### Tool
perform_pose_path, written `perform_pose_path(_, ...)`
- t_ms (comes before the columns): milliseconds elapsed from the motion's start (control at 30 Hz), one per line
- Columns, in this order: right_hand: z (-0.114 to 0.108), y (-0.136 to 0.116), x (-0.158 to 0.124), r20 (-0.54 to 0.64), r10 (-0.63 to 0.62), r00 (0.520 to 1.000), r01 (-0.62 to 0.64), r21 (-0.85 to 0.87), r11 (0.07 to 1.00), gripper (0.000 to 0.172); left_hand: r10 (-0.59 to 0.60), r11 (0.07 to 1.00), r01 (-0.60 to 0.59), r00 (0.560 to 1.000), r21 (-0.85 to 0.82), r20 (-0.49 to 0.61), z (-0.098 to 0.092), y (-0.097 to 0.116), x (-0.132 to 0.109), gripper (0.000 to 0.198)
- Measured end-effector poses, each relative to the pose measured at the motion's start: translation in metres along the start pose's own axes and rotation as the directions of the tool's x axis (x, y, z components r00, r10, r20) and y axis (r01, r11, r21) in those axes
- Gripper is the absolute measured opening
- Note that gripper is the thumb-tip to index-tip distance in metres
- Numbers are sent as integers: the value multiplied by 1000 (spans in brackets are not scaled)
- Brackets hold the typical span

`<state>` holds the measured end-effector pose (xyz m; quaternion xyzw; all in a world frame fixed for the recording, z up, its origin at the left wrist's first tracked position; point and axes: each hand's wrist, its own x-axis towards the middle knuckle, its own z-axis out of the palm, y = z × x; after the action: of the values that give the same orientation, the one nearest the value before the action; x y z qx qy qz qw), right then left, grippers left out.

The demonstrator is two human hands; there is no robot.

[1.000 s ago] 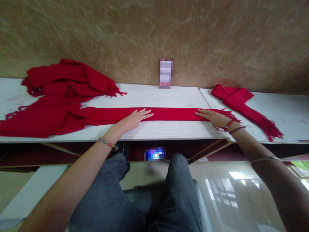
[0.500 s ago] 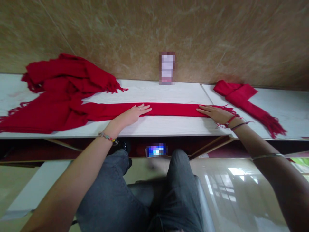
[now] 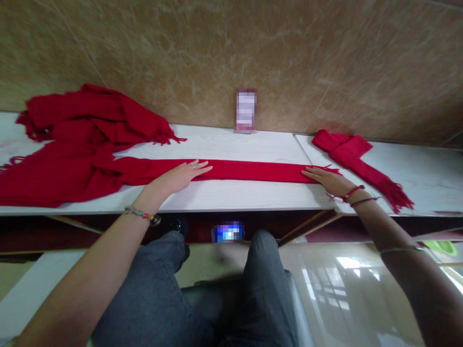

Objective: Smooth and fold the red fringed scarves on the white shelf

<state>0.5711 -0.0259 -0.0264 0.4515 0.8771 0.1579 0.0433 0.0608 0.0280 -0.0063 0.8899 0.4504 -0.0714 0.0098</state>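
Observation:
A red fringed scarf (image 3: 253, 171) lies in a long, narrow flat strip across the white tabletop. My left hand (image 3: 184, 174) rests flat on the strip's left part, fingers stretched out. Over the right part, close to the fringed end, my right hand (image 3: 325, 178) lies palm down with its fingers extended. Leftward, the strip meets a loose heap of red fabric (image 3: 72, 159) with fringes; where the strip ends and the heap begins I cannot tell. Another red scarf (image 3: 356, 156), narrow and bent over on itself, lies to the right of my right hand.
A blurred upright card or phone (image 3: 246, 111) leans on the brown marbled wall (image 3: 202, 58) behind the white table (image 3: 246, 197). Under the tabletop are open compartments, one with a lit, blurred screen (image 3: 227, 232). My knees are just below the table's front edge.
My hands have slid farther apart along the strip: the left one leftward, the right one rightward towards the fringe. The whole view has shifted slightly.

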Motion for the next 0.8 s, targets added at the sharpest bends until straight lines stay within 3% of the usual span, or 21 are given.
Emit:
perform_pose_path(100, -3, 0, 2, 44, -6, 999, 3, 55, 998, 83, -28, 1000, 28, 996, 1, 79, -5, 0, -2, 87)
perform_pose_path(200, -16, 0, 6, 97, -1, 995, -16, 176, 984, 87, -19, 999, 24, 989, -31, 146, -20, 11, 2, 77)
perform_pose_path(333, -48, -11, 25, 15, 119, 993, -115, 405, 907, 77, 109, 987, -105, 994, -119, 25, -34, 46, 26, 57)
perform_pose_path(433, -58, -37, 56, -42, 221, 974, -175, 480, 860, 61, 113, 986, -121, 991, -113, -78, -25, 71, 48, 56)
perform_pose_path(533, -45, -67, 83, 28, 276, 961, -257, 462, 849, 56, 147, 982, -152, 988, -111, -53, -11, 80, 61, 56)
perform_pose_path(633, -26, -82, 87, 76, 339, 938, -340, 402, 850, 49, 140, 983, -138, 990, -124, 10, -4, 76, 61, 55)
perform_pose_path(800, -13, -56, 48, 221, 531, 818, -573, 226, 788, 51, 135, 981, -128, 990, -144, 43, -7, 64, 52, 53)
